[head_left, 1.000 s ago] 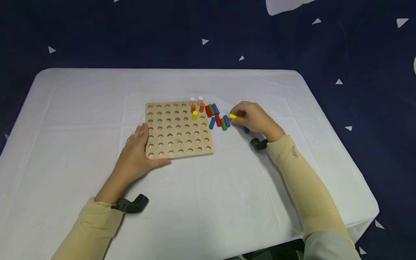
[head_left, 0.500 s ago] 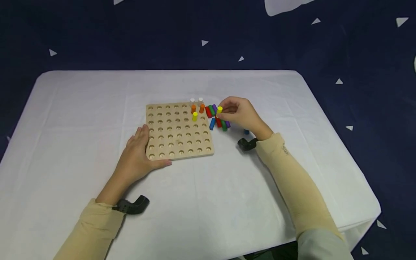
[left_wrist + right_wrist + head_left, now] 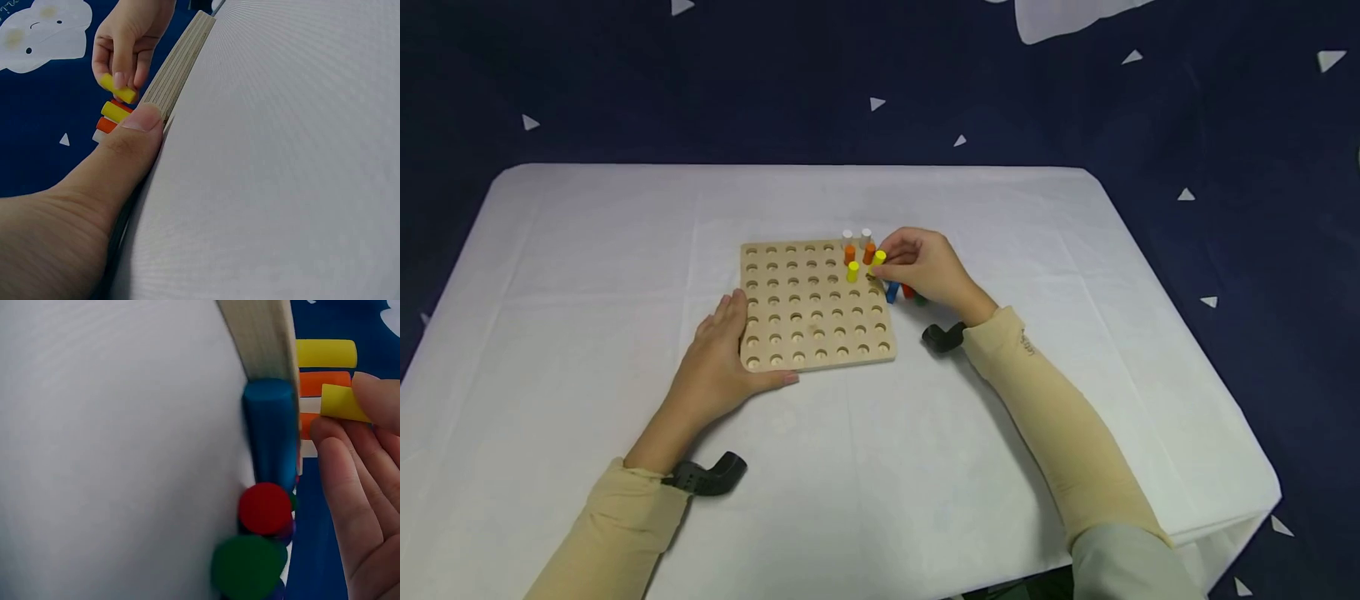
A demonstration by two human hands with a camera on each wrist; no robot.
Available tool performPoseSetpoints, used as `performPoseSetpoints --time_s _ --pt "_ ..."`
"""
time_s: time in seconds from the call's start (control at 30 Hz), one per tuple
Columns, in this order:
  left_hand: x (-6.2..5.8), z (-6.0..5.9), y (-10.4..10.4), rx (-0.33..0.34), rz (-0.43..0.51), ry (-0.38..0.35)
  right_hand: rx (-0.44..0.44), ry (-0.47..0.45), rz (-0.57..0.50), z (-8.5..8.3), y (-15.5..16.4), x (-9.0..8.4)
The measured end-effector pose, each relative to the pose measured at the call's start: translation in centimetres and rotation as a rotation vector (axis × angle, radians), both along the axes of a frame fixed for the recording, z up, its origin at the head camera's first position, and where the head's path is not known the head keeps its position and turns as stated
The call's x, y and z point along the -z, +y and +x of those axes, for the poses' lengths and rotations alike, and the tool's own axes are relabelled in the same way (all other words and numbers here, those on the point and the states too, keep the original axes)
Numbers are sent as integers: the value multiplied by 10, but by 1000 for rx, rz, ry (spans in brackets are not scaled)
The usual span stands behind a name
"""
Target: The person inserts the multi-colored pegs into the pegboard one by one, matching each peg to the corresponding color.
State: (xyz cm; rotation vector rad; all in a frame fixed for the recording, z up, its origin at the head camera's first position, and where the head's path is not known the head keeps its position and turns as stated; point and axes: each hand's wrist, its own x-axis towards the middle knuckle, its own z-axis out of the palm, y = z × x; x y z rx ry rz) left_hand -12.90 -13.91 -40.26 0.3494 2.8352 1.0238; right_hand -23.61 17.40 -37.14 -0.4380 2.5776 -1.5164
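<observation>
Two orange pegs (image 3: 869, 253) stand near the yellow peg (image 3: 880, 257) right hand (image 3: 927, 265) pinches — left hand (image 3: 715, 358), straight-fingered, touches board (image 3: 806, 307).

On your right sleeve (image 3: 1052, 408), near the cuff, a short line of small dark lettering (image 3: 1027, 343) stands on the tan cloth; it is probably one word, but too small and blurred in the head view to read. Your left wrist view shows a few pale, script-like letters (image 3: 9, 7) on the dark blue backdrop (image 3: 37, 131), cut off at the top left corner, with no whole word legible.
</observation>
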Motion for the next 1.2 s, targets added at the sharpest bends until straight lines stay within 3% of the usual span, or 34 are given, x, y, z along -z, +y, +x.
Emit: performPoseSetpoints --time_s 0.23,0.7,1.0,1.2 --pt "-1 -1 3 7 8 9 11 30 73 3 0 1" --pt "-3 -1 5 22 6 21 -5 6 135 10 -1 -5" --pt "-5 -2 5 36 4 19 -14 12 240 14 1 -9" --pt "-5 -4 5 48 5 20 -5 22 243 15 6 -12"
